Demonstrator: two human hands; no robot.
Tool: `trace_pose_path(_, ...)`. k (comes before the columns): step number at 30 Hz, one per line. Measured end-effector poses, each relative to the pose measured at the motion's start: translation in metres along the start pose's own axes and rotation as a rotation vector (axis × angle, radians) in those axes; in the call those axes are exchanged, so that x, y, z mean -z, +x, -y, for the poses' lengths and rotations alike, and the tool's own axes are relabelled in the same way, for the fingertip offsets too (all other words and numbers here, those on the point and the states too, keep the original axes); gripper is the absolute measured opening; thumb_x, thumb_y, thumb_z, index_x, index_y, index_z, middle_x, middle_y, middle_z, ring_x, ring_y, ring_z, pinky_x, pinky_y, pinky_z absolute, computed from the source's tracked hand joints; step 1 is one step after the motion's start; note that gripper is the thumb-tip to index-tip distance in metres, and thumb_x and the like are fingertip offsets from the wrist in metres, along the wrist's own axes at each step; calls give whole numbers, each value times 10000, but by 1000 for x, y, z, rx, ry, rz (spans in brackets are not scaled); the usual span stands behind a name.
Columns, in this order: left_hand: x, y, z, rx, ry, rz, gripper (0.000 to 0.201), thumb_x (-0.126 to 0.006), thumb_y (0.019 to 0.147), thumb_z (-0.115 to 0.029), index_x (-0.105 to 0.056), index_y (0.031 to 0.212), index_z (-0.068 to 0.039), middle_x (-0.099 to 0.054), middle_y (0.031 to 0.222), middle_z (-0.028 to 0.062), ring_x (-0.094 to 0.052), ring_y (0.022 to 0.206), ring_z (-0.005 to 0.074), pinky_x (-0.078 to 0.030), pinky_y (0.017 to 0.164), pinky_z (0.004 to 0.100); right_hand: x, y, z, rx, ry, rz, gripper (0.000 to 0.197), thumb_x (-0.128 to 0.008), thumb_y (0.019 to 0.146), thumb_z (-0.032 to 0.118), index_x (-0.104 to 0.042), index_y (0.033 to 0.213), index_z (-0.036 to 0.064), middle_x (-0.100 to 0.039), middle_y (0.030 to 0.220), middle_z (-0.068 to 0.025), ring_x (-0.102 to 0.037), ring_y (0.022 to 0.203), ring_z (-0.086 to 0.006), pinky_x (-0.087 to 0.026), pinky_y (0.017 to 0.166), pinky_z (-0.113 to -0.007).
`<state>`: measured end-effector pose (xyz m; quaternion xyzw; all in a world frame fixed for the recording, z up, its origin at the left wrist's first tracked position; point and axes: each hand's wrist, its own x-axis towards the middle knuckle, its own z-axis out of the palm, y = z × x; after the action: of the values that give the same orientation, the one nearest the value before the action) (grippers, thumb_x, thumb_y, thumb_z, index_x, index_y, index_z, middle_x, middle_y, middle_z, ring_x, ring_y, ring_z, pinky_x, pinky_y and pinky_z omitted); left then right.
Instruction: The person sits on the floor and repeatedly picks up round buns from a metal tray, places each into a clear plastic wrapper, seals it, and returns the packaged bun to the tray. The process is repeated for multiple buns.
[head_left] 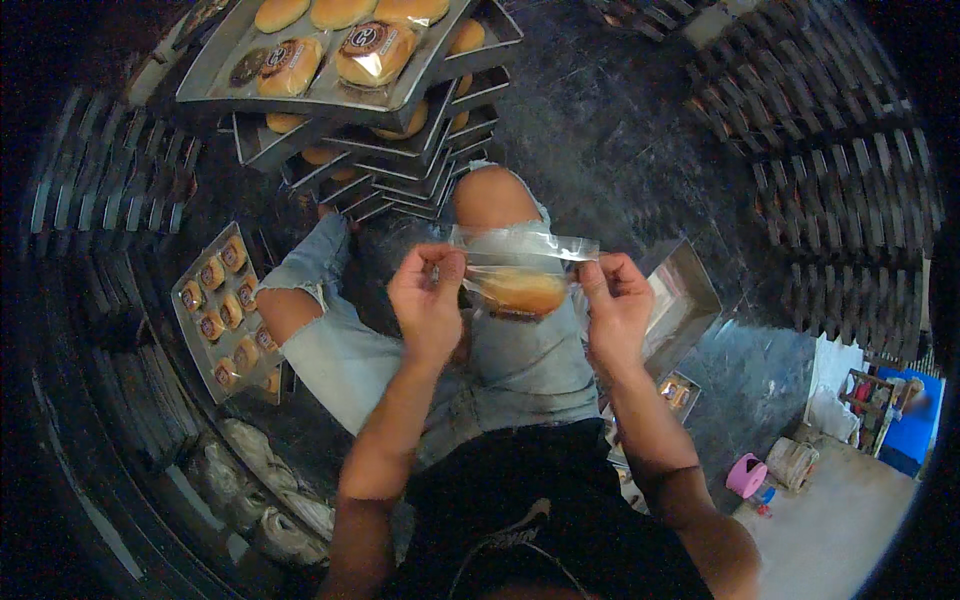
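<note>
Rounded bun (520,291) in glossy bag (525,242), pinching fingers (452,264)

Bag (525,243): glossy clear plastic; bun (522,291): smooth; tray (300,105): dull metal; jeans (530,365): matt denim.

A bagged bun (520,290) lies between your left hand (428,305) and right hand (615,305); ahead stands a tray stack (300,106) (buns (375,55) on top), a tray (226,344) leftward, an open box (692,312) rightward.

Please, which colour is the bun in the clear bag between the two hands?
The bun is golden brown; the head view shows it best.
</note>
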<state>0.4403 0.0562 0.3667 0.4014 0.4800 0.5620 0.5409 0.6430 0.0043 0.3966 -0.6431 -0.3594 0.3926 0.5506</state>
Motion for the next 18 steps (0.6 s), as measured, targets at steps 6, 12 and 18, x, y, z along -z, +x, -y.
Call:
trace_pose_path(6,-11,-5,-3,-59,94,67,128,-736,979,-113,-689,992,5,-686,910,14,-606,834,92,-495,804,250,-13,0,3,62,-4,-16,214,-781,957,200,-696,898,13,-709,844,-20,-611,824,-96,-482,807,-263)
trace_pose_path(12,8,9,-3,-5,139,39,147,-733,988,-132,-697,986,10,-693,892,15,-609,840,85,-491,803,244,4,10,7,-42,-63,64,239,-776,964,224,-678,884,21,-681,812,0,-575,777,-80,-462,759,-259)
trace_pose_path(18,3,27,7,53,38,35,177,-703,1016,-159,-670,1075,5,-698,975,27,-635,912,94,-501,857,248,-12,24,11,9,-38,54,222,-718,1010,235,-667,935,32,-669,847,15,-552,784,-62,-448,734,-249)
